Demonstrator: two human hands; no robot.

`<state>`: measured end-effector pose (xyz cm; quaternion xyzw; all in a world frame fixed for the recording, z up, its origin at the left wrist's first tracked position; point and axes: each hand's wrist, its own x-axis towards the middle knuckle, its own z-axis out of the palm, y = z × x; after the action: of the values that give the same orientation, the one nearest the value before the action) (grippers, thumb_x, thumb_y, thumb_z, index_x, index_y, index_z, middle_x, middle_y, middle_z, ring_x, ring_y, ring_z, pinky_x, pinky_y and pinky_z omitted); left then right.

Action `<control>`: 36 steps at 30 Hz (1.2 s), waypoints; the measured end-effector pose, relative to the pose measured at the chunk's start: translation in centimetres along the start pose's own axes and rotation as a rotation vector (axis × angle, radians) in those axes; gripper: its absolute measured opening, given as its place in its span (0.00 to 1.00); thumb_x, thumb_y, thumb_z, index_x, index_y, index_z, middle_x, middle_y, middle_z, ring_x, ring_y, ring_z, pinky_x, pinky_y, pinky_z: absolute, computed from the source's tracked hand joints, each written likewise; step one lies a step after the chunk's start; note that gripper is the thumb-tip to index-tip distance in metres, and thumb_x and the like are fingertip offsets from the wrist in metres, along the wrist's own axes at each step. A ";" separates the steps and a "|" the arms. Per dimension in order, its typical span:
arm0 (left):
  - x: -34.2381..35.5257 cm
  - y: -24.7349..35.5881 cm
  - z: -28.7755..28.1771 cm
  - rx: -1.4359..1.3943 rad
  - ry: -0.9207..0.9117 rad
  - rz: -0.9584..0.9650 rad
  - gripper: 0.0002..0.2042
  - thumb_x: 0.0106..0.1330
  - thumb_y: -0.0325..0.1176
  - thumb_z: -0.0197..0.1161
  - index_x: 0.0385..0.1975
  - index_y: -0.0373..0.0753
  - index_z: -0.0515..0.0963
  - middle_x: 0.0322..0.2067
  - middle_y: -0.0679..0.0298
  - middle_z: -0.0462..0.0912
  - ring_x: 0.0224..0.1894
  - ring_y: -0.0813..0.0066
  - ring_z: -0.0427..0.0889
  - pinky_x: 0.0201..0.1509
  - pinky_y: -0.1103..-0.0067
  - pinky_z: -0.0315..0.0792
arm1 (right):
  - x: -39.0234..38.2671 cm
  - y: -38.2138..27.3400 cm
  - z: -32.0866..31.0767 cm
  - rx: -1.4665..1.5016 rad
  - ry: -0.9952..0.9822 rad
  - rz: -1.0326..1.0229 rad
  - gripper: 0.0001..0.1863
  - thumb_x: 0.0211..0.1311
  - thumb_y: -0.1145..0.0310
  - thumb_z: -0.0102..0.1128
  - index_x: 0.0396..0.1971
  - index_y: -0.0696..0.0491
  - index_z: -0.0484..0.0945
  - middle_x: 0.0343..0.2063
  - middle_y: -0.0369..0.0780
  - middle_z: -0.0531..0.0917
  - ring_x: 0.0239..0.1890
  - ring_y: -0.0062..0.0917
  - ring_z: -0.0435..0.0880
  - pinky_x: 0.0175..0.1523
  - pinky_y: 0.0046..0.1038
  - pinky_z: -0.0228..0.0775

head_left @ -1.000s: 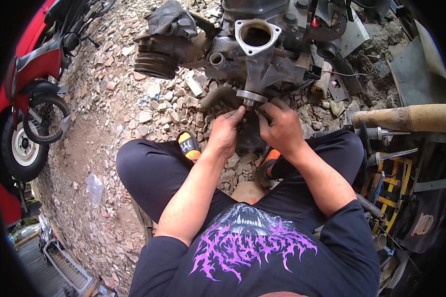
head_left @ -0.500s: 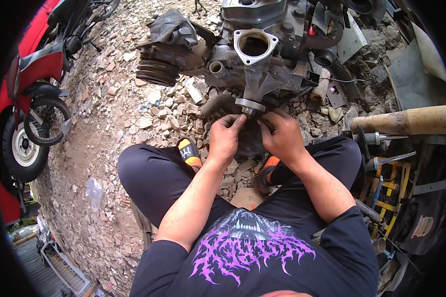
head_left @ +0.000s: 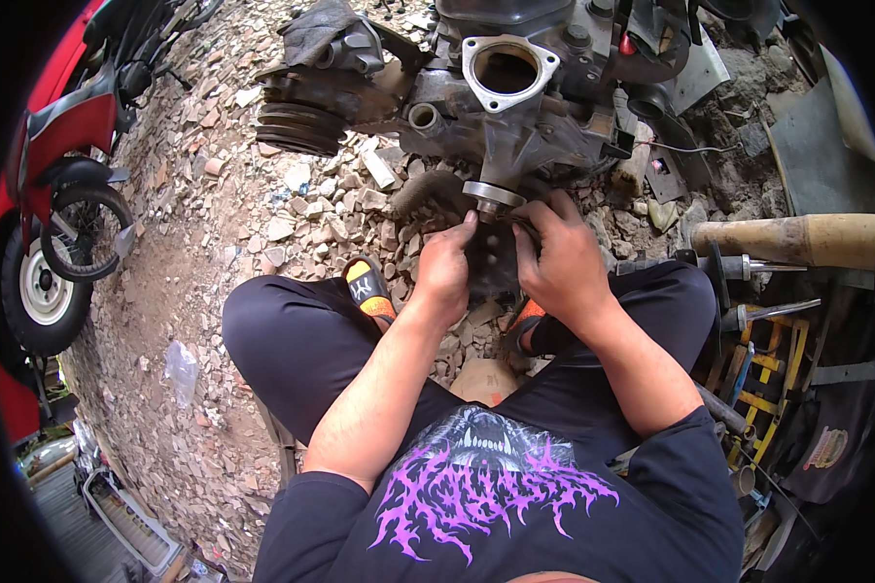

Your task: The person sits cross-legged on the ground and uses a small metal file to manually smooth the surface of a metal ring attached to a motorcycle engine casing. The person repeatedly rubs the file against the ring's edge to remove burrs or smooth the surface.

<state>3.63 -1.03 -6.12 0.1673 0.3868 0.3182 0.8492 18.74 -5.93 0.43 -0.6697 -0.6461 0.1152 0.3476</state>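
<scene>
Straight ahead is a greasy engine block (head_left: 544, 126) with a pale three-bolt flange (head_left: 508, 74) around an open round port. Below the port, a shaft ends in a shiny round metal hub (head_left: 493, 192). My left hand (head_left: 444, 267) is just below the hub's left side, thumb pointing up, other fingers mostly hidden. My right hand (head_left: 566, 255) is at its right, fingers curled and thumb bent inward. Between them shows a dark spotted surface (head_left: 494, 260); whether it is held is unclear. What the closed fingers grip cannot be made out.
Broken tile rubble (head_left: 204, 291) covers the ground. A grooved pulley (head_left: 299, 126) juts from the engine's left. At the right lie a bamboo pole (head_left: 797, 240), metal shock-absorber-like rods (head_left: 749, 265) and a yellow frame (head_left: 773, 389). A red motorcycle (head_left: 73, 146) stands far left.
The view has shifted slightly, with the engine a little higher in it. My left hand has drawn slightly down from the hub, and more of the dark spotted surface shows between my hands.
</scene>
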 end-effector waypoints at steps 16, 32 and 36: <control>0.8 -1.6 -0.4 -0.040 -0.029 0.133 0.16 0.81 0.43 0.58 0.46 0.33 0.83 0.38 0.65 0.87 0.38 0.77 0.85 0.46 0.79 0.79 | -0.2 0.7 1.7 -0.005 0.039 -0.079 0.06 0.63 0.75 0.67 0.39 0.56 0.83 0.35 0.47 0.82 0.32 0.50 0.85 0.36 0.46 0.78; 0.9 -1.1 -0.7 0.013 -0.035 0.017 0.16 0.84 0.44 0.50 0.50 0.37 0.79 0.39 0.65 0.84 0.38 0.74 0.83 0.46 0.73 0.79 | -1.0 1.8 0.8 0.045 0.057 -0.094 0.10 0.58 0.78 0.69 0.40 0.55 0.84 0.34 0.45 0.83 0.31 0.46 0.86 0.36 0.41 0.80; 0.4 -1.0 -0.2 -0.058 -0.039 0.054 0.17 0.83 0.43 0.50 0.52 0.36 0.79 0.41 0.63 0.86 0.41 0.73 0.85 0.49 0.72 0.80 | 0.3 -0.1 2.0 0.072 0.079 -0.146 0.10 0.57 0.79 0.69 0.40 0.55 0.84 0.35 0.45 0.83 0.33 0.46 0.86 0.36 0.41 0.80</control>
<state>4.11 -1.50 -7.01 0.1592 0.3560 0.3488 0.8522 17.52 -5.01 -0.92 -0.6118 -0.6745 0.0860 0.4042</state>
